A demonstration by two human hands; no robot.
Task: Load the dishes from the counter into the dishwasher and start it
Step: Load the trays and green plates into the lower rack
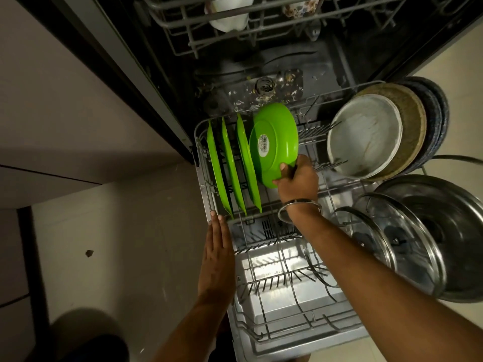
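My right hand [296, 180] grips the near rim of a green plate [274, 142], underside with a sticker facing me, tilted over the pulled-out lower rack [264, 338] of the open dishwasher. Three green plates [231, 165] stand upright in the rack's left slots, just left of the held plate. My left hand [217, 254] lies flat with straight fingers along the rack's left edge, fingertips at its wire rim. A metal bangle sits on my right wrist.
At the rack's right stand a white-lined pan [366, 134] with darker pans behind it, and steel and glass lids [407, 241] lower down. The upper rack [235, 24] holds a white cup and a patterned one. Pale cabinet fronts lie to the left.
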